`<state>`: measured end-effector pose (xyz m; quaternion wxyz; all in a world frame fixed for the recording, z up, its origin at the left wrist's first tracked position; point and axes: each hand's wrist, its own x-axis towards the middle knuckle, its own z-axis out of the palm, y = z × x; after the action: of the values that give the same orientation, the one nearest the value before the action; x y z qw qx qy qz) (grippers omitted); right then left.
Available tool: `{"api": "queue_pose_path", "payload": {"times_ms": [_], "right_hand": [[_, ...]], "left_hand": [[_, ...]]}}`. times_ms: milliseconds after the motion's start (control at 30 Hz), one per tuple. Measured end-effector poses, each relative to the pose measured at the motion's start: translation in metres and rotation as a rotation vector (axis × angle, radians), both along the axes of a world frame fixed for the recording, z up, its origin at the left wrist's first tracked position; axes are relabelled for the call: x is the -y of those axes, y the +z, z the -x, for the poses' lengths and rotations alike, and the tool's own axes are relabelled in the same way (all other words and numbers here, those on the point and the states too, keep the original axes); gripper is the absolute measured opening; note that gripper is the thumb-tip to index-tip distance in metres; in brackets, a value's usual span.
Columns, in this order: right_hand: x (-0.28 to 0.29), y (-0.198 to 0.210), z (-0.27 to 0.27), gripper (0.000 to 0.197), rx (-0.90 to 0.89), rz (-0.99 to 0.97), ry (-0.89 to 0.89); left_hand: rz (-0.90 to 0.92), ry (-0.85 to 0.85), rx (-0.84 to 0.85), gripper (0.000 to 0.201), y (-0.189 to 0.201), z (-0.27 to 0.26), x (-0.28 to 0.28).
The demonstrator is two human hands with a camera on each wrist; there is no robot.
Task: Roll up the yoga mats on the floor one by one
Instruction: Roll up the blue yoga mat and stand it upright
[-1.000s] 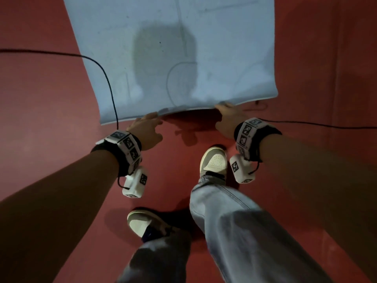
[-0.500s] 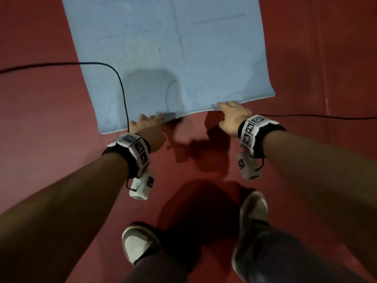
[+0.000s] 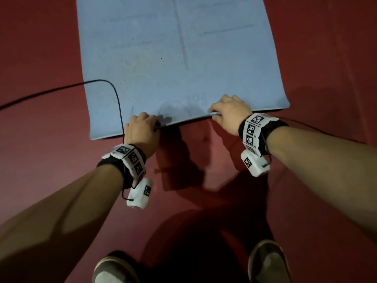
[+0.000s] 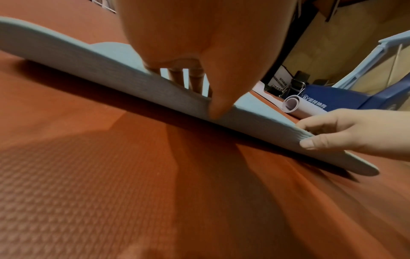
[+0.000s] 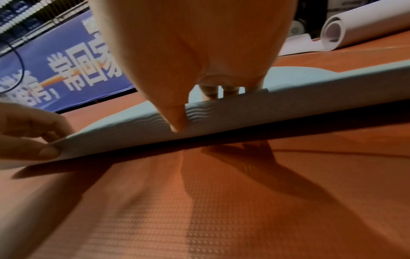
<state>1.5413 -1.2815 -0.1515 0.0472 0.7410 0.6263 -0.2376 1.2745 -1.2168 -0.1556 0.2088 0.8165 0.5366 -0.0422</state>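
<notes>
The light-blue yoga mat [image 3: 179, 64] lies flat on the red floor [image 3: 40, 160], its long axis running toward 12 o'clock, where the frame cuts off its far end. Its near short edge is lifted off the floor. The left hand [image 3: 140, 131] at 7 o'clock and the right hand [image 3: 230, 115] at 5 o'clock each pinch that edge, thumb beneath, fingers on top. A black cable [image 3: 114, 92] crosses the mat's 8 o'clock corner. Behind lies a rolled white mat [image 5: 363, 26], partly cut off.
</notes>
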Motion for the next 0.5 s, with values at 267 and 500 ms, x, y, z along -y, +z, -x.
{"api": "queue_pose_path", "payload": {"times_ms": [267, 500], "right_hand": [[0.007, -0.022, -0.005, 0.028, -0.005, -0.124, 0.09], [0.027, -0.043, -0.021, 0.023, -0.142, -0.385, 0.101]], "left_hand": [[-0.089, 0.068, 0.035, 0.031, -0.008, 0.001, 0.013], [-0.252, 0.153, 0.061, 0.023, -0.01, 0.008, 0.018]]}}
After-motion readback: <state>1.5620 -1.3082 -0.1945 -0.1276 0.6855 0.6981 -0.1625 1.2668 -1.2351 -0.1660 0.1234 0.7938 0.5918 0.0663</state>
